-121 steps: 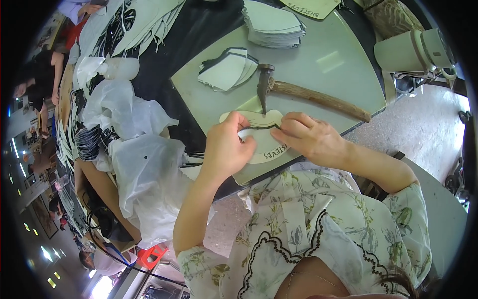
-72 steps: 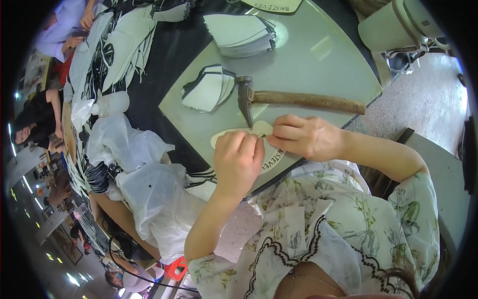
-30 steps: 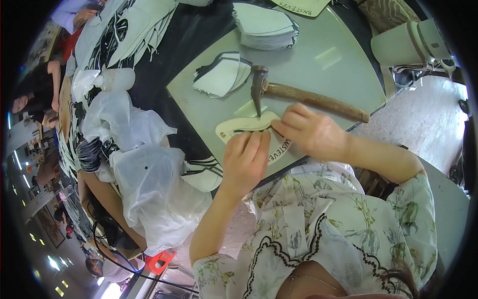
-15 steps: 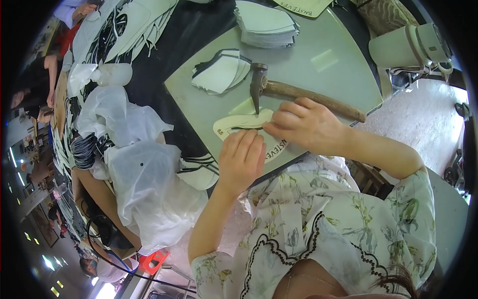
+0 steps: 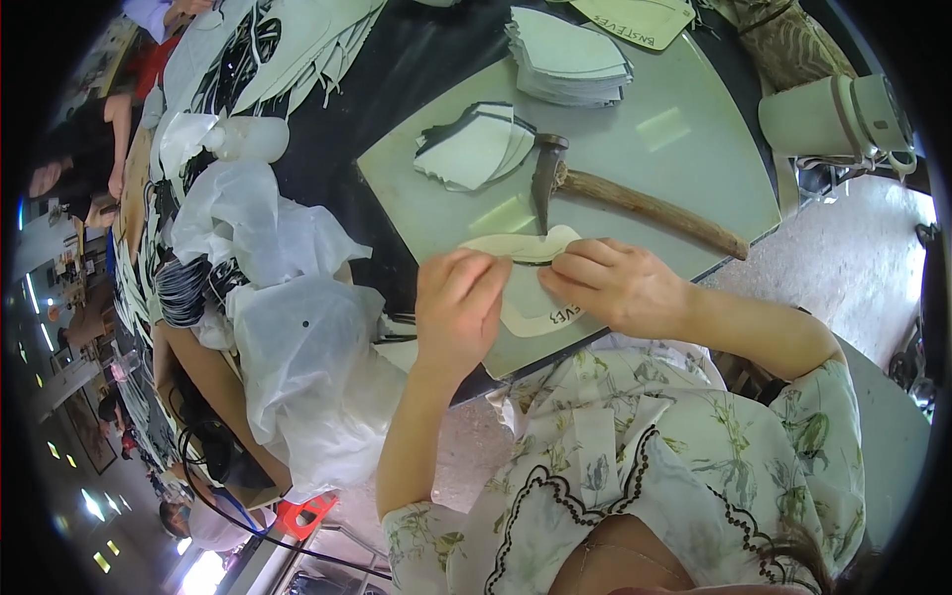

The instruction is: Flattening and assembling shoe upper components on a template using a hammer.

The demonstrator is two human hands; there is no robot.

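Note:
A cream, curved flat piece with a dark edge (image 5: 531, 297) lies on the grey-green work board (image 5: 635, 149). My left hand (image 5: 456, 307) pinches its left part, fingers bent over the edge. My right hand (image 5: 620, 288) presses and pinches its right part near the dark strip. Just beyond the piece lies a hammer (image 5: 635, 203) with a worn wooden handle and a dark metal head, touching neither hand.
A small fan of cut white pieces (image 5: 476, 149) and a taller stack (image 5: 570, 55) sit farther back on the board. Crumpled clear plastic bags (image 5: 288, 337) hang at the left. A pale cup-like container (image 5: 833, 109) stands at the right edge. Another person's arm (image 5: 119, 139) is at far left.
Both hands have stayed on the cream piece, shifting their grip along its edge. The hammer has stayed in place; the view has swung slightly.

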